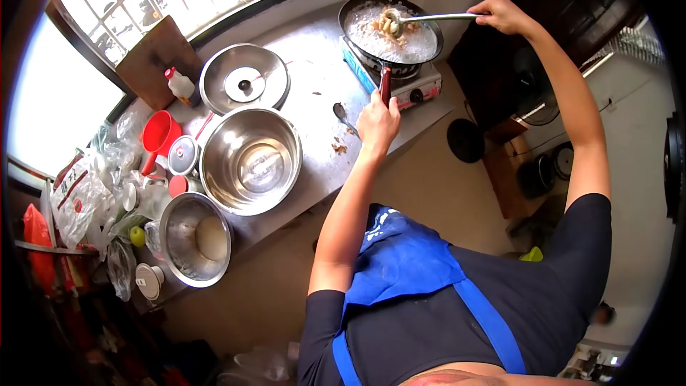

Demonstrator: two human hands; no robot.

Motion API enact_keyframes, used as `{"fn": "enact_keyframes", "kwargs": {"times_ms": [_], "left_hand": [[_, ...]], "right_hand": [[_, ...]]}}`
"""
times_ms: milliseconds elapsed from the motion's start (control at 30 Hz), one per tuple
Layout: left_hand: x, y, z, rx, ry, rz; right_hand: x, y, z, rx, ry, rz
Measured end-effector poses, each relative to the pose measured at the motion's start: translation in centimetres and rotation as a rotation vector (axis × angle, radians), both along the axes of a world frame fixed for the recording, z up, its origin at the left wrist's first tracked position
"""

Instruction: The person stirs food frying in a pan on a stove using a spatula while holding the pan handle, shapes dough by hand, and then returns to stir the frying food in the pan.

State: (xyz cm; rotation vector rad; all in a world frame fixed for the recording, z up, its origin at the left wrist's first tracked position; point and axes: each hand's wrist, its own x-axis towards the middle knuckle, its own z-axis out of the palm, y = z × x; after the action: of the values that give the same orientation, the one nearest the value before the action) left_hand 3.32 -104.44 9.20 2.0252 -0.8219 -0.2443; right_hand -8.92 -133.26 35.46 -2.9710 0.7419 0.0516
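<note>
A black wok (429, 48) full of bubbling, foamy liquid stands on a portable gas stove (417, 93). My left hand (379, 125) is closed around the wok's reddish-brown handle (386, 84). High on the right, my right hand (501, 14) grips the end of a long metal ladle (443, 16). The ladle's bowl is over the middle of the wok, in or just above the foam, with pale golden pieces of food (389, 25) in and around it. What the pieces are I cannot make out.
Left on the metal counter (321, 150) are a large steel bowl (250, 161), a steel basin (261, 61), a smaller bowl (196, 239) with pale residue, and a red dipper (161, 131). A dark spoon (343, 116) lies near my left hand. Plastic bags (78, 200) crowd the far left.
</note>
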Motion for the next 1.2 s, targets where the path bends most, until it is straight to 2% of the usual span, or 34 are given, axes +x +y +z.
{"fn": "enact_keyframes", "kwargs": {"times_ms": [167, 233, 367, 433, 567, 667, 867, 967, 1133, 1200], "left_hand": [[0.1, 0.0, -0.1, -0.010, 0.011, 0.009], [0.0, -0.1, -0.5, -0.035, -0.024, 0.027], [0.0, -0.3, -0.7, -0.058, -0.050, 0.039], [0.2, -0.4, -1.0, -0.068, -0.042, 0.053], [0.6, -0.3, -0.7, -0.075, -0.052, 0.039], [0.9, -0.3, -0.7, -0.073, -0.033, 0.015], [1.0, 0.2, -0.7, -0.059, -0.055, 0.002], [1.0, 0.2, -0.7, -0.073, -0.075, 0.004], [0.9, 0.2, -0.2, -0.041, -0.008, -0.007], [0.9, 0.2, -0.3, -0.030, -0.021, 0.005]], "right_hand": [[3.4, 1.1, 0.6, -0.316, 0.069, 0.130], [4.6, 0.4, 1.1, -0.319, 0.095, 0.147], [6.7, 0.7, 2.1, -0.361, 0.201, 0.350], [7.5, 1.8, 1.4, -0.415, 0.235, 0.450], [8.4, 4.1, -1.9, -0.512, 0.212, 0.475], [8.4, 6.5, -4.9, -0.810, 0.188, 0.548], [10.2, 9.2, -11.7, -0.795, 0.123, 0.426], [11.1, 11.0, -11.7, -0.736, 0.086, 0.328], [11.7, 11.9, -11.4, -0.630, 0.209, 0.211], [12.2, 10.3, -11.9, -0.610, 0.139, 0.138]]}}
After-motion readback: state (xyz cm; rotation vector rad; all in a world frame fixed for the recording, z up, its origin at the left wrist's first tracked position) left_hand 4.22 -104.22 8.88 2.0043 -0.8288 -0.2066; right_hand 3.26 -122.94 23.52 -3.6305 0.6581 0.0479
